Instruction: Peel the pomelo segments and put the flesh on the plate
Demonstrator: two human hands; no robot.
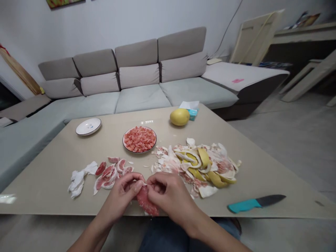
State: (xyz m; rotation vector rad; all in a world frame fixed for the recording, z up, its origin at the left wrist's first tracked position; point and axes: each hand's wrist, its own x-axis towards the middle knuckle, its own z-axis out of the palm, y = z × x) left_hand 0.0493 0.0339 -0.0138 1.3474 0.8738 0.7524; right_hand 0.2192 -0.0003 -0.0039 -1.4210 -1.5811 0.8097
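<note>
Both my left hand (120,196) and my right hand (168,190) pinch a pink pomelo segment (146,201) over the near edge of the beige table (262,175), with its upper part hidden by my fingers. Left of my hands lie several peeled pink pieces (109,176) and a heap of white membrane (78,180). To the right is a pile of yellow rind and white pith (196,168). Farther off, a round plate holds chopped pink pulp (139,139).
A whole yellow pomelo (180,117) and a tissue box (191,110) stand at the far end of the table. A white plate (88,126) sits far left, a teal-handled knife (256,203) near right. A grey sofa (139,98) lies beyond.
</note>
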